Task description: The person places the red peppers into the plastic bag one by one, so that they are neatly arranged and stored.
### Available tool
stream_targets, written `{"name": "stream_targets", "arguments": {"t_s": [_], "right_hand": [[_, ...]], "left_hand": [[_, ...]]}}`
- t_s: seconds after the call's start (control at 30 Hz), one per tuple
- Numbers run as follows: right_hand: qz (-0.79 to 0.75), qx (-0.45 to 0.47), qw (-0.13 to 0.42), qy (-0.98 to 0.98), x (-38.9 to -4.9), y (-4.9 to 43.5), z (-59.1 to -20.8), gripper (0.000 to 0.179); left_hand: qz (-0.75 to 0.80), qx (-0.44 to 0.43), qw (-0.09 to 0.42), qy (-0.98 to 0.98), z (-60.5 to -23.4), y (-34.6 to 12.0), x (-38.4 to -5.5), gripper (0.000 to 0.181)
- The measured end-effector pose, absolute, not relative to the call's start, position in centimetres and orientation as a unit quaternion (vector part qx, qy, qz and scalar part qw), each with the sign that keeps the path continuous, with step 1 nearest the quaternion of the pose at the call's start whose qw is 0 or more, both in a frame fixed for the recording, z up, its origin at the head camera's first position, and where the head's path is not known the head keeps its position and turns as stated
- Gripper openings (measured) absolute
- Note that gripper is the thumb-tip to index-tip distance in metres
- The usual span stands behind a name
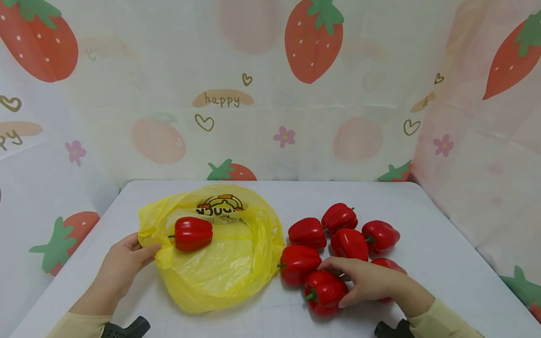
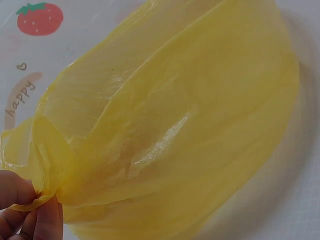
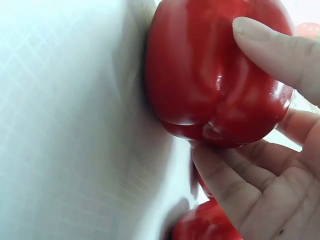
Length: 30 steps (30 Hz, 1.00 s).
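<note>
A yellow plastic bag (image 1: 203,281) lies with its mouth spread wide on the left half of the table. My left hand (image 1: 127,263) pinches its left rim between thumb and fingers, and the left wrist view shows the gathered film (image 2: 50,175) there. One red bell pepper (image 1: 193,234) lies within the bag's opening, stem to the left. Over the nearest pepper of the right-hand group, my right hand (image 1: 363,281) holds this red bell pepper (image 1: 324,295) with thumb on one side and fingers on the other. In the right wrist view the pepper (image 3: 200,75) appears against the table.
Several more red bell peppers (image 1: 307,233) sit close together behind and beside my right hand, one touching or nearly touching the bag's right side. The white table (image 1: 262,319) meets fabric walls (image 1: 270,141) printed with strawberries at its back and sides.
</note>
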State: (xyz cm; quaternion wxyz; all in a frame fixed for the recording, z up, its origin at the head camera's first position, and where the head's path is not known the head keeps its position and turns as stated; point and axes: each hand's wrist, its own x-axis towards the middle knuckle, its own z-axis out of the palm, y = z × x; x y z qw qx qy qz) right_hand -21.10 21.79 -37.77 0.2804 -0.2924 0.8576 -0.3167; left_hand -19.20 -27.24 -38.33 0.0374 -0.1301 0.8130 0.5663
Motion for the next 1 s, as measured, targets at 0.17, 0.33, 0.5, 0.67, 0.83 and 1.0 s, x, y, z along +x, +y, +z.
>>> {"name": "stream_targets", "arguments": {"t_s": [0.17, 0.33, 0.5, 0.67, 0.83, 1.0], "right_hand": [[-0.323, -0.3, 0.274, 0.855, -21.15, 21.69, -37.99, 0.058], [-0.347, -0.295, 0.277, 0.846, -21.2, 21.66, -38.14, 0.058], [-0.344, -0.29, 0.278, 0.849, -21.24, 21.76, -38.23, 0.057], [-0.334, -0.291, 0.276, 0.853, -21.19, 21.85, -38.14, 0.057], [-0.337, -0.295, 0.27, 0.853, -21.22, 21.9, -37.88, 0.056], [-0.351, -0.303, 0.262, 0.846, -21.36, 22.07, -37.23, 0.055]], "left_hand": [[0.567, -0.133, 0.04, 0.812, -38.27, -27.22, -19.14, 0.075], [0.566, -0.133, 0.039, 0.813, -38.23, -27.23, -19.09, 0.075], [0.564, -0.132, 0.037, 0.814, -38.27, -27.25, -19.11, 0.075], [0.562, -0.133, 0.038, 0.816, -38.25, -27.21, -19.1, 0.075], [0.561, -0.136, 0.04, 0.816, -38.25, -27.2, -19.14, 0.074], [0.562, -0.139, 0.041, 0.814, -38.25, -27.25, -19.23, 0.075]]}}
